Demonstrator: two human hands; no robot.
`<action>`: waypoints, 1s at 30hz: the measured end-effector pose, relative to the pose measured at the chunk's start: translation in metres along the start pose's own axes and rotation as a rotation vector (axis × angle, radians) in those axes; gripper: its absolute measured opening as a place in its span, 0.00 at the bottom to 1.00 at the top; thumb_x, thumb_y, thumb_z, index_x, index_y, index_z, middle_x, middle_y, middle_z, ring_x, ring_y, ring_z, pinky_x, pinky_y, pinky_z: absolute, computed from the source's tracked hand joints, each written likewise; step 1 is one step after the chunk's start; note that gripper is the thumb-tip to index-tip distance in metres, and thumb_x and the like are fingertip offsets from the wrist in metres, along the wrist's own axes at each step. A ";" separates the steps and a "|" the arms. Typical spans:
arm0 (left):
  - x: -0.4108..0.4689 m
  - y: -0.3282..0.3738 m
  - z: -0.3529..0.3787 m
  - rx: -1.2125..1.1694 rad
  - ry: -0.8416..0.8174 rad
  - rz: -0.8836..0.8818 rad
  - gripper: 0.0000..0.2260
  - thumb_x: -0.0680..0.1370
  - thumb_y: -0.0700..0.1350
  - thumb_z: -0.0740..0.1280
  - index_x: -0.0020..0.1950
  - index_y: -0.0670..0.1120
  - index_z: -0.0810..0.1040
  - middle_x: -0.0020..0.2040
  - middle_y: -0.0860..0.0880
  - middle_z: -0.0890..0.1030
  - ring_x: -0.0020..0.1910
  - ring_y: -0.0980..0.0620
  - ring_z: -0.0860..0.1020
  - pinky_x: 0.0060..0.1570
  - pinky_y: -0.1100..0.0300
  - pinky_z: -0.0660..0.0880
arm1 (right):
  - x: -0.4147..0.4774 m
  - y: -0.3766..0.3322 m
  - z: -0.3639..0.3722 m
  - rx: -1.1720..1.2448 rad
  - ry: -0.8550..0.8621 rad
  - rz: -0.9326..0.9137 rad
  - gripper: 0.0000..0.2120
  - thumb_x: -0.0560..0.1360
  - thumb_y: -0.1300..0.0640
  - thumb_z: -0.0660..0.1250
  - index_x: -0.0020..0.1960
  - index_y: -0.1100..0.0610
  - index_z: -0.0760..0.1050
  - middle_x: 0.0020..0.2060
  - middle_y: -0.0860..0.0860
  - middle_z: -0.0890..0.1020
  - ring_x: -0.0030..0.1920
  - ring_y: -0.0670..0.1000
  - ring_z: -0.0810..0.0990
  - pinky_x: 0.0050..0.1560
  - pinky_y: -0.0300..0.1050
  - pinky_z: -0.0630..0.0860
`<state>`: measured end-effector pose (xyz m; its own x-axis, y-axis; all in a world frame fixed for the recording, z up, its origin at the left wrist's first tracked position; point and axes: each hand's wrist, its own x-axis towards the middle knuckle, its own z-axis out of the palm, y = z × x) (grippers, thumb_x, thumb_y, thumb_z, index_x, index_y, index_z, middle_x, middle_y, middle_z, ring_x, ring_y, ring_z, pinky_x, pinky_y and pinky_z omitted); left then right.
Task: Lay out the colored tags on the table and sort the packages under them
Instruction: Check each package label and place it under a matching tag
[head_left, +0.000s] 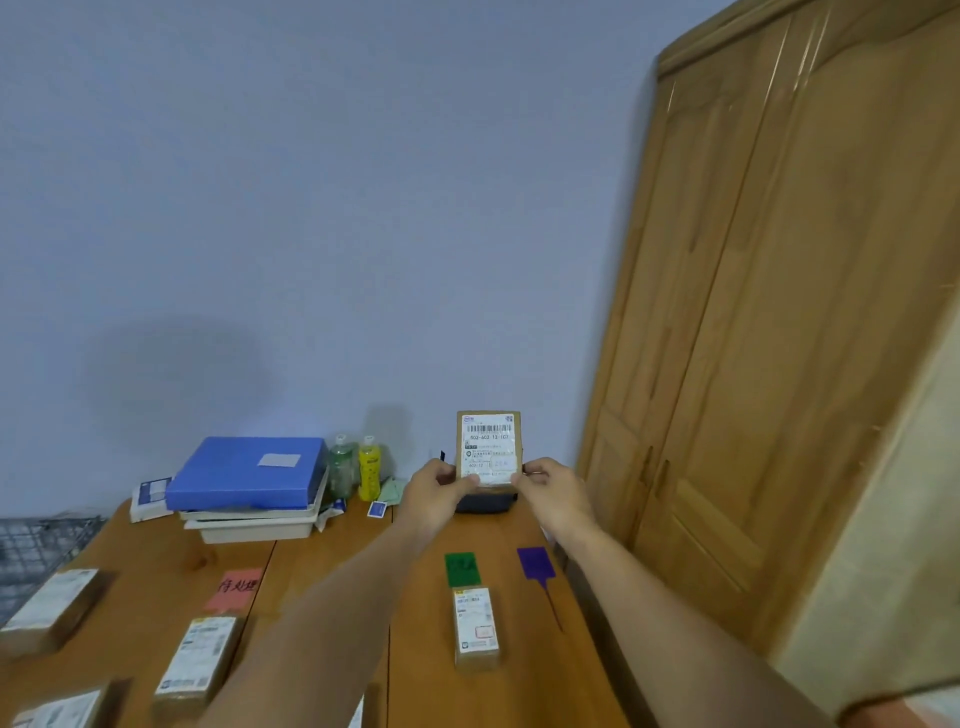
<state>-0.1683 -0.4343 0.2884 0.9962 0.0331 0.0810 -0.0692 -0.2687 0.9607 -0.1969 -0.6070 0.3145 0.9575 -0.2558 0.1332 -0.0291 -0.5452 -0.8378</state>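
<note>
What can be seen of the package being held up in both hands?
The held package is a small flat brown cardboard box, upright with its face toward the camera. A white shipping label with a barcode covers most of that face. It is raised above the far end of the wooden table. The left hand and right hand pinch its lower corners.

Table (332, 551) lies bare below the purple tag (535, 563); trays (249, 525), bottles (369, 470) crowd the back.
</note>
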 end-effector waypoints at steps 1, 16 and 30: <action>-0.001 -0.001 0.006 0.007 0.007 -0.010 0.14 0.77 0.51 0.73 0.59 0.46 0.77 0.59 0.48 0.83 0.56 0.49 0.80 0.46 0.61 0.73 | 0.003 0.007 -0.004 0.003 -0.011 -0.002 0.14 0.78 0.50 0.69 0.61 0.55 0.78 0.56 0.50 0.84 0.54 0.50 0.82 0.51 0.42 0.78; -0.090 -0.108 0.095 0.039 -0.012 -0.326 0.15 0.79 0.47 0.71 0.63 0.42 0.76 0.57 0.47 0.82 0.51 0.52 0.80 0.41 0.63 0.74 | -0.028 0.167 0.014 -0.113 -0.400 0.159 0.07 0.77 0.52 0.69 0.53 0.55 0.79 0.49 0.49 0.84 0.50 0.50 0.82 0.47 0.42 0.77; -0.139 -0.270 0.149 0.104 -0.047 -0.624 0.14 0.80 0.46 0.69 0.63 0.41 0.74 0.58 0.45 0.81 0.53 0.50 0.79 0.44 0.63 0.76 | -0.084 0.329 0.100 -0.175 -0.600 0.363 0.03 0.78 0.50 0.69 0.46 0.47 0.76 0.47 0.46 0.84 0.47 0.47 0.83 0.53 0.49 0.82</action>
<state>-0.2803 -0.5101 -0.0223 0.8486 0.1718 -0.5003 0.5288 -0.3049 0.7921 -0.2581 -0.6845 -0.0251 0.8698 0.0095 -0.4934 -0.3730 -0.6420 -0.6699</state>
